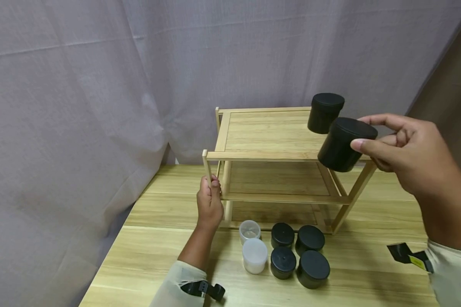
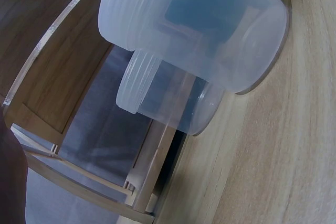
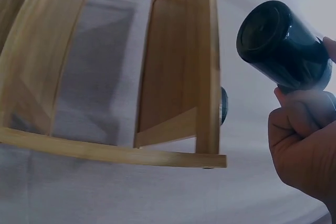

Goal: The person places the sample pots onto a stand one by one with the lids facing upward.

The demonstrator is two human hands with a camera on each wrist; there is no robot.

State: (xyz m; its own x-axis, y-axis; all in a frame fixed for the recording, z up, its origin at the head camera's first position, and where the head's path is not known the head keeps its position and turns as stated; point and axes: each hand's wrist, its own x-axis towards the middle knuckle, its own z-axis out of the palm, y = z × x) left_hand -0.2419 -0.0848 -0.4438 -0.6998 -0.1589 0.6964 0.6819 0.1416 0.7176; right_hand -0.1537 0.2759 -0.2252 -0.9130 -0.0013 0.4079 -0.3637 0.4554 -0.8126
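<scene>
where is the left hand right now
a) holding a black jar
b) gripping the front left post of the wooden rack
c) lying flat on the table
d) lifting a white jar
b: the left hand curls round the front left post of the wooden rack, while the right hand holds the black jar by the top shelf.

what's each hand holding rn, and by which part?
Right hand has its grip on a black jar, fingers round the lid end, jar tilted beside the rack's top shelf. Left hand grips the wooden rack by its front-left post.
</scene>
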